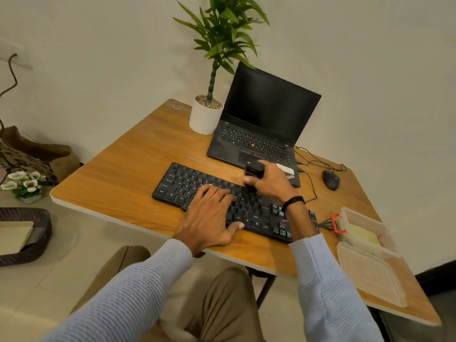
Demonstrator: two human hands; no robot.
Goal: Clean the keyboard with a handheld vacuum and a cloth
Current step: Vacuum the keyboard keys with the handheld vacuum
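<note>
Pale wall backed a wooden worktop (pixel 128 174), with the black keyboard (pixel 182 186) lying across its middle, near the front edge. A laptop (pixel 266 114) stood open behind it, a mouse (pixel 331 180) off to the right, and a clear box (pixel 365 224) with its lid at the right edge. Something yellowish (pixel 362 236) lay in the box, perhaps the cloth, though that could not be told.

The left hand (pixel 209 218) lay flat on the keys left of centre, fingers (pixel 216 191) straight and a little apart, thumb at the front edge, pressing the board down. The right hand (pixel 271 183) held the small black vacuum (pixel 254 172) upright, fingers clamped round its body, the nozzle down on the keys in the right half of the main block.

This looked like the vacuuming step, with part of the board to go. To do it well, the nozzle should run slowly along each row with its mouth close over the gaps between keys. The flat hand should hold the board from sliding and shift aside as the passes reach it, so the keys beneath are not skipped. Light pressure would serve, since bearing down could catch or pop a keycap
</note>
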